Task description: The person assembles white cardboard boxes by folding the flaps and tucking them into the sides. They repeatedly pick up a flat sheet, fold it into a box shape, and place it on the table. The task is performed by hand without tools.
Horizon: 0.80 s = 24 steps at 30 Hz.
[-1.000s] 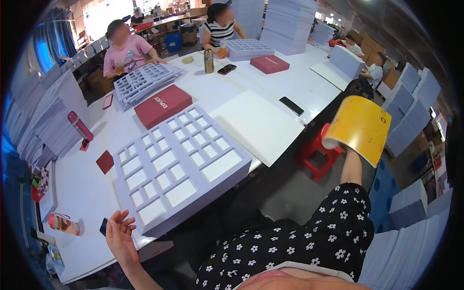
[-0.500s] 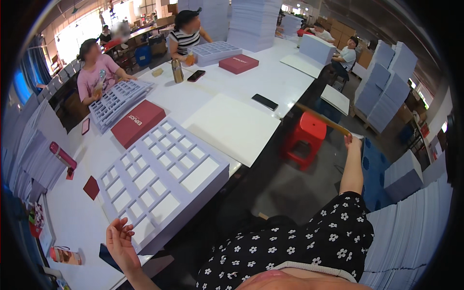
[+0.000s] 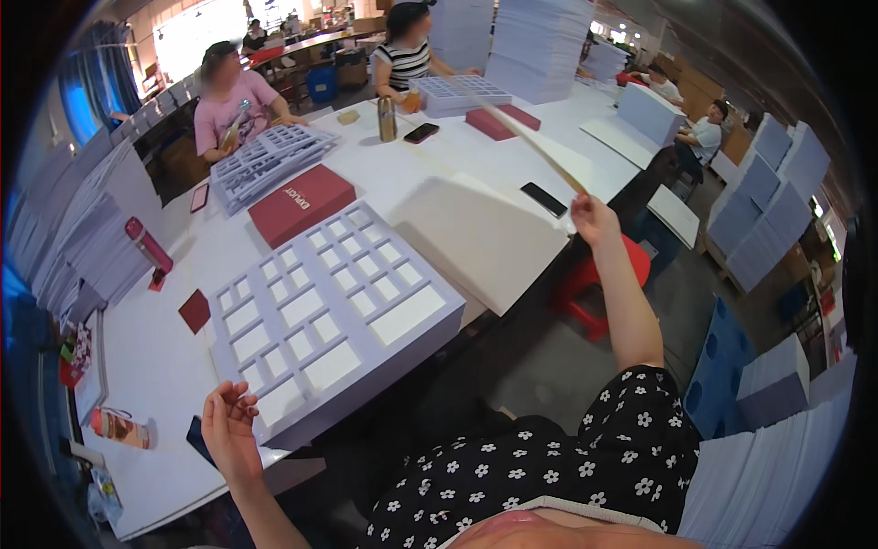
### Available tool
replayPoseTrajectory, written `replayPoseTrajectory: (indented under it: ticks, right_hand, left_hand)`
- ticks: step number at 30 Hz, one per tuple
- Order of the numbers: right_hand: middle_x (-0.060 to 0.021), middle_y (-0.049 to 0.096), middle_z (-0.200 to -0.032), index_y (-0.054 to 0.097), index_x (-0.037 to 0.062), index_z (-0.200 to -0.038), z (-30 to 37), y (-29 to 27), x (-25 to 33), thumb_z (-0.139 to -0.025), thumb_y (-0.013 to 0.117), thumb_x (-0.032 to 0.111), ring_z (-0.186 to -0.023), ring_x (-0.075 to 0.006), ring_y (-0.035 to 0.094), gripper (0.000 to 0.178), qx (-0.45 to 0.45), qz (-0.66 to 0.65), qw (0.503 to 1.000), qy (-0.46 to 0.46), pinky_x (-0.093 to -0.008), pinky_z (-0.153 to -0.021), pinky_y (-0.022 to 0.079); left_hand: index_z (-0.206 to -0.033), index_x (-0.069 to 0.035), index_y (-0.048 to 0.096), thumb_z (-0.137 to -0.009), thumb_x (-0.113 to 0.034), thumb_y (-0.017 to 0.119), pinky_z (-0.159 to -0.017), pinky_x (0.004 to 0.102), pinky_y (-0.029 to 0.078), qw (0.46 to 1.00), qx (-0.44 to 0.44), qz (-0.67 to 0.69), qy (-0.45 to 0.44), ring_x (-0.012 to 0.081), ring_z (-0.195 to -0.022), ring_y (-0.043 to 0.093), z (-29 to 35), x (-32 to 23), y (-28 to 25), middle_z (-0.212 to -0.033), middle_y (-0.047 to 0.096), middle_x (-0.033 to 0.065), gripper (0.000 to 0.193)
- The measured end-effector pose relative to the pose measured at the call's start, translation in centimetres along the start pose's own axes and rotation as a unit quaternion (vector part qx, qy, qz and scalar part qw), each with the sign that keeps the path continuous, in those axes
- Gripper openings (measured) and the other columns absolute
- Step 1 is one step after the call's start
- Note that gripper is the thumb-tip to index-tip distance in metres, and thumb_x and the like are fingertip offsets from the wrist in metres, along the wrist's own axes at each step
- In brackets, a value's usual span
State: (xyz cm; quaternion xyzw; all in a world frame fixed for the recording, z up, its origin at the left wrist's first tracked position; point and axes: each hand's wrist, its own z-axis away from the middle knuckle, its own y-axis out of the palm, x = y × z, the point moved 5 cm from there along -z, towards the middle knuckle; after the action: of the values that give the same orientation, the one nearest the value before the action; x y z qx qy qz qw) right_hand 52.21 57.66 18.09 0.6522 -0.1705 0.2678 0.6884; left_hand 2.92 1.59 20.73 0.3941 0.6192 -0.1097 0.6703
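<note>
Pinching right hand (image 3: 594,220): grip held booklet (image 3: 546,156) by edge
Left hand (image 3: 230,423): grip hung loosely spread beside compartment tray (image 3: 384,368)

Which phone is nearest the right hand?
The black phone beside the pale board; the pink phone and the phone near the flask lie farther from the right hand.

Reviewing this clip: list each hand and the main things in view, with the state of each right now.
Left hand: fingers loosely curled, nothing held.
Right hand: closed on the book.
Book: held up, seen nearly edge-on, blurred.
Nearest grey tray: compartments empty.
Nearer red box: shut.
Black phone nearest the right hand: flat, screen dark.
Gold flask: upright.
Red stool: upright.
</note>
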Motion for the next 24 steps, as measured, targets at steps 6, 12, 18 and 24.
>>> replayPoseTrajectory:
  ticks: [6,12,18,24]
  right_hand:
    - [-0.0066,0.062,-0.072,0.062,0.004,-0.082,6.1,12.3,-12.6,-0.086,0.064,0.004,-0.064,-0.0177,0.061,0.005,0.205,0.155,0.958,0.131,-0.0384,-0.072,0.057]
    - [-0.0009,0.066,-0.087,0.061,0.0016,-0.118,14.8,19.2,-18.8,-0.09,0.06,0.007,-0.071,-0.0085,0.064,0.029,0.304,0.214,0.891,0.262,-0.0325,-0.07,0.058]
    - [-0.003,0.067,-0.092,0.062,0.0013,-0.118,19.1,21.3,-19.4,-0.088,0.056,0.007,-0.076,-0.012,0.063,0.031,0.421,0.283,0.83,0.231,-0.0339,-0.068,0.059]
    - [-0.0077,0.068,-0.087,0.058,0.0023,-0.122,14.9,18.6,-18.4,-0.092,0.062,0.02,-0.079,-0.0141,0.061,0.035,0.44,0.536,0.715,-0.094,-0.0328,-0.074,0.051]
  left_hand:
    - [-0.132,0.0,0.051,-0.102,-0.033,0.05,-0.088,0.0351,0.048,0.997,-0.047,0.06,-0.017,0.0233,-0.102,0.061,-1.4,-0.2,-1.0,-0.12,0.06,0.0147,0.045]
    - [-0.145,0.002,0.037,-0.102,-0.053,0.038,-0.115,0.0429,0.037,0.954,0.262,0.143,0.003,0.0317,-0.139,0.039,-3.8,-2.4,-1.8,-0.152,0.037,0.0212,0.07]
    - [-0.142,0.005,0.04,-0.102,-0.037,0.052,-0.11,0.0448,0.042,0.972,-0.099,0.209,0.032,0.0302,-0.127,0.051,-3.5,-3.4,-8.4,-0.144,0.049,0.0186,0.059]
    - [-0.145,-0.006,0.034,-0.096,-0.015,0.058,-0.069,0.0436,0.061,0.996,-0.035,-0.077,0.007,0.0297,-0.107,0.061,-0.2,-3.8,-6.2,-0.13,0.053,0.0165,0.056]
